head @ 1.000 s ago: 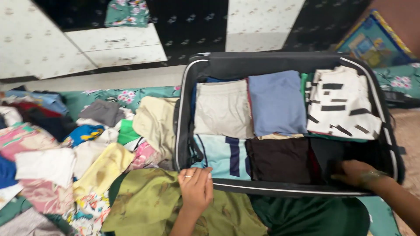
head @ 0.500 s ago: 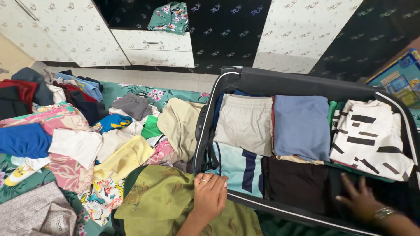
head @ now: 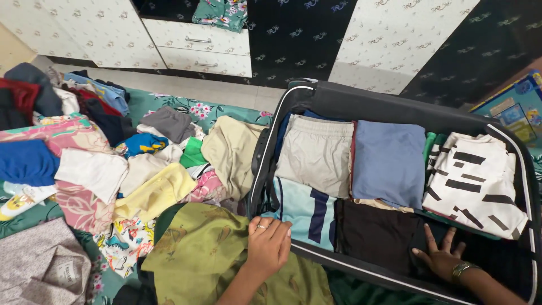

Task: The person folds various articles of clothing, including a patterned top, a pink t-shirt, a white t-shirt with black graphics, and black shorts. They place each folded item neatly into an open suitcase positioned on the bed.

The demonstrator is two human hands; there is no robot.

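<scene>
An open black suitcase (head: 395, 110) lies on the bed, packed with folded clothes: a beige piece (head: 316, 152), a blue piece (head: 389, 161), a white one with black bars (head: 480, 181), a light-blue striped one (head: 305, 206) and a dark one (head: 375, 231). My left hand (head: 268, 245) rests flat on an olive-green garment (head: 197, 254) at the suitcase's near rim. My right hand (head: 440, 257), fingers spread, presses down inside the suitcase beside the dark folded piece. Neither hand grips anything.
Several loose and folded clothes lie heaped on the floral bedsheet (head: 169, 104) to the left: a yellow piece (head: 152, 192), a white one (head: 90, 172), a blue one (head: 25, 161). White cupboard drawers (head: 197, 45) and dark patterned doors stand behind. A colourful box (head: 516, 113) sits at right.
The view has swung left and downward, showing more of the clothes pile. My left hand stays on the olive garment; my right hand stays pressed inside the suitcase.
</scene>
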